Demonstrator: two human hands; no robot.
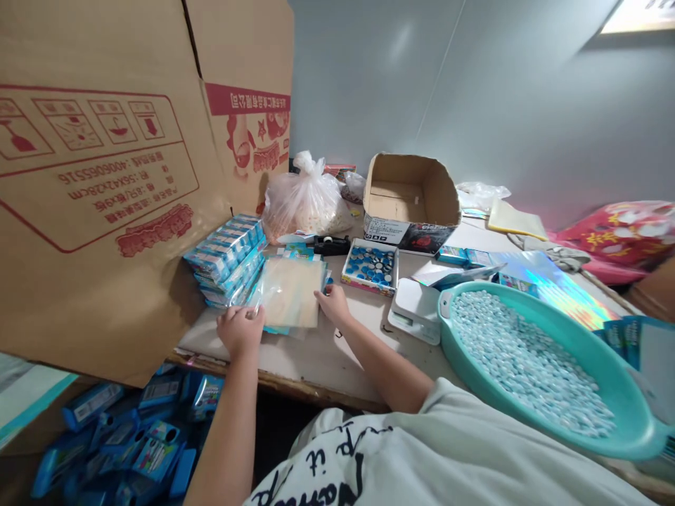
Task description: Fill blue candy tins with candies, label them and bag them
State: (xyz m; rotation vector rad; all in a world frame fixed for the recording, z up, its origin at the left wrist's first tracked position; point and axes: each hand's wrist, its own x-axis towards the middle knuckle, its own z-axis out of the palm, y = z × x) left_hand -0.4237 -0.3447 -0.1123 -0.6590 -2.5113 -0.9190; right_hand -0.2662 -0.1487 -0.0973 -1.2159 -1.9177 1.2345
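Clear plastic sheets [291,289], with a tan layer showing through, lie on the table between my hands. My left hand [242,334] is closed at their lower left edge, fingers pinching the film. At the right edge, my right hand [333,306] pinches the film too. Bright blue printed material shows beneath the sheets. Close beyond my left hand stands a stack of blue-and-white small boxes [226,256], bundled in rows. Above my right hand sits a shallow tray [370,267] of blue and silver round pieces, and a black tool [332,244] lies to its left.
A large cardboard carton [100,176] rises at the left. Blue containers [131,436] fill a space below the table edge. Right are a white scale [415,309] and a teal basin [474,365] of pale blue pellets. Behind stand a tied plastic bag [309,200] and an open box [411,200].
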